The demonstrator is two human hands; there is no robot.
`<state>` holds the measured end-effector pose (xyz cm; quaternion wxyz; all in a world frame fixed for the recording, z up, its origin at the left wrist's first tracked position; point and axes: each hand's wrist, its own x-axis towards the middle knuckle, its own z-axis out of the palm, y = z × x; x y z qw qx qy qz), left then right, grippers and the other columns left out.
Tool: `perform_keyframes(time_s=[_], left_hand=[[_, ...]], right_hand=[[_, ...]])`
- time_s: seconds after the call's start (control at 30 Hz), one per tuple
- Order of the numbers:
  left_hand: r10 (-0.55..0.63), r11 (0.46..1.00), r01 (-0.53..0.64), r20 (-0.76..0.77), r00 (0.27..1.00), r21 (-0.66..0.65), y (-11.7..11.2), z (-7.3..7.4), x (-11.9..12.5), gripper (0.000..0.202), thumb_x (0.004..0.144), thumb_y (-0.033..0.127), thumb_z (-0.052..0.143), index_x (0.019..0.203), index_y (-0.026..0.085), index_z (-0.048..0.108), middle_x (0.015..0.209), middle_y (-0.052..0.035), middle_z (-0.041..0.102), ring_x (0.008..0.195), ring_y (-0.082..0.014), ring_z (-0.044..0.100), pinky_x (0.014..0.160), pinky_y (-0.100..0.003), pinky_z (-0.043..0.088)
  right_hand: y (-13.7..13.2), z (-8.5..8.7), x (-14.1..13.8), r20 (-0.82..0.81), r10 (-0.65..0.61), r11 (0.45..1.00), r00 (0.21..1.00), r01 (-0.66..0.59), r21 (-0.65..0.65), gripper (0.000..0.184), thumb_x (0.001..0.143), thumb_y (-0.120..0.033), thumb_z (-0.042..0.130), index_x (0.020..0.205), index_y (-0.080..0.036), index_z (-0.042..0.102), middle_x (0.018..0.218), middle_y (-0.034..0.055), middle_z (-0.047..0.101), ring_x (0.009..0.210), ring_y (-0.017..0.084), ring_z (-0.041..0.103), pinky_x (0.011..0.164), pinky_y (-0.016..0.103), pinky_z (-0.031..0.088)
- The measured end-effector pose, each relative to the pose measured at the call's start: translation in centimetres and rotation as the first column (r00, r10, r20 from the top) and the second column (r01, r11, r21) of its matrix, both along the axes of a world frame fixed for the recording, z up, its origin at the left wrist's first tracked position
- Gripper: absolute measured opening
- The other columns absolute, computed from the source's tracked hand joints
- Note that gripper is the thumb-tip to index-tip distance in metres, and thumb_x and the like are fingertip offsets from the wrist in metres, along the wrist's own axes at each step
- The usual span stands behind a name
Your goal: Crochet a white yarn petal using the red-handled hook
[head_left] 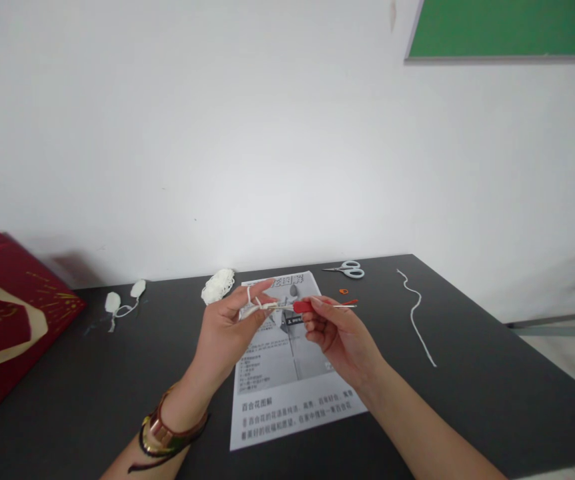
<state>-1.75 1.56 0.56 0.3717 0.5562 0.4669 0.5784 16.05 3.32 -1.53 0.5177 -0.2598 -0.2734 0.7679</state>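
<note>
Between the thumb and fingers of my left hand (232, 327) is pinched a small strip of white crochet work (260, 307), its yarn looped around a finger. My right hand (340, 330) is closed on the red grip of a crochet hook (303, 306), with the metal tip pointing left into the white stitches. Both hands hover over a printed pattern sheet (292, 413) with a flower picture and Chinese text. Just behind my left hand lies a bundle of white yarn (218, 286). Exactly how the tip sits in the loop is too small to make out.
Scissors (351, 269) and a small orange clip (343, 291) lie behind my right hand. A loose white yarn piece (417, 313) is on the table's right. Two white crocheted pieces (113, 303) lie left, near a red gift bag (12, 320). A white wall (267, 133) rises behind.
</note>
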Motion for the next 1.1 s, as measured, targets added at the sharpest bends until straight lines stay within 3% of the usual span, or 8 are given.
perform_keyframes(time_s=[0.17,0.37,0.47,0.7,0.77,0.87,0.93,1.1], left_hand=[[0.021,0.996,-0.018,0.038,0.999,-0.093,0.22,0.06,0.08,0.044,0.064,0.022,0.077,0.108,0.021,0.069,0.081,-0.003,0.074,0.077,-0.0164,0.062,0.078,-0.028,0.047],[-0.065,0.968,0.1,0.153,0.986,-0.23,0.29,0.02,0.19,0.049,0.062,0.022,0.079,0.11,0.021,0.068,0.075,0.0005,0.072,0.072,-0.0132,0.061,0.077,-0.027,0.046],[-0.102,0.944,0.158,0.198,0.975,-0.291,0.25,0.19,0.08,0.05,0.065,0.023,0.077,0.114,0.02,0.066,0.081,-0.0009,0.073,0.072,-0.0128,0.061,0.076,-0.027,0.046],[-0.153,0.942,0.173,0.091,0.984,-0.288,0.3,0.46,-0.37,0.048,0.069,0.025,0.074,0.116,0.021,0.063,0.083,-0.0008,0.072,0.074,-0.0137,0.06,0.074,-0.027,0.044],[-0.139,0.947,0.154,0.073,0.988,-0.283,0.33,0.58,-0.33,0.038,0.069,0.024,0.074,0.106,0.02,0.068,0.092,-0.0028,0.072,0.08,-0.0159,0.062,0.075,-0.028,0.044],[-0.127,0.96,0.135,0.045,0.991,-0.244,0.38,0.66,-0.11,0.011,0.067,0.022,0.074,0.076,0.017,0.073,0.116,-0.0069,0.066,0.102,-0.0229,0.059,0.082,-0.029,0.043],[-0.118,0.969,0.125,0.044,0.992,-0.215,0.46,0.54,0.07,0.007,0.066,0.022,0.075,0.068,0.016,0.072,0.121,-0.0089,0.064,0.112,-0.0266,0.055,0.087,-0.031,0.042],[-0.053,0.965,0.083,0.125,0.991,-0.249,0.65,-0.24,0.4,0.028,0.063,0.023,0.078,0.09,0.018,0.074,0.107,-0.0107,0.071,0.094,-0.0259,0.064,0.078,-0.032,0.046]], right_hand=[[0.21,-0.16,0.14,-0.012,-0.009,1.0,1.0,0.009,0.013,0.013,0.074,-0.02,0.072,0.081,-0.009,0.071,0.064,0.0044,0.073,0.049,0.008,0.064,0.049,0.014,0.056],[0.41,-0.07,0.32,0.017,-0.041,0.998,0.999,0.04,0.047,0.012,0.074,-0.021,0.071,0.08,-0.01,0.071,0.067,0.0053,0.073,0.05,0.009,0.065,0.05,0.016,0.057],[0.46,-0.14,0.36,0.036,-0.067,0.996,0.997,0.065,0.06,0.013,0.075,-0.022,0.071,0.082,-0.011,0.07,0.067,0.0053,0.074,0.052,0.009,0.065,0.052,0.017,0.057],[0.34,-0.19,0.32,0.073,-0.063,0.994,0.995,0.056,0.092,0.013,0.075,-0.022,0.071,0.082,-0.011,0.07,0.07,0.006,0.074,0.052,0.009,0.065,0.052,0.016,0.057],[0.27,-0.15,0.31,0.079,-0.054,0.994,0.995,0.046,0.096,0.014,0.075,-0.023,0.071,0.082,-0.011,0.07,0.069,0.0059,0.074,0.052,0.009,0.065,0.052,0.017,0.057],[0.25,-0.15,0.32,0.077,-0.052,0.995,0.996,0.045,0.087,0.013,0.075,-0.022,0.071,0.082,-0.011,0.07,0.071,0.0064,0.074,0.052,0.009,0.065,0.051,0.017,0.057],[0.32,-0.2,0.35,0.069,-0.057,0.996,0.996,0.052,0.079,0.013,0.074,-0.022,0.072,0.081,-0.012,0.07,0.071,0.0064,0.075,0.051,0.009,0.065,0.051,0.017,0.057],[0.46,-0.3,0.37,0.058,-0.057,0.997,0.997,0.054,0.056,0.014,0.073,-0.022,0.073,0.081,-0.011,0.071,0.068,0.0054,0.074,0.051,0.009,0.065,0.052,0.016,0.057]])
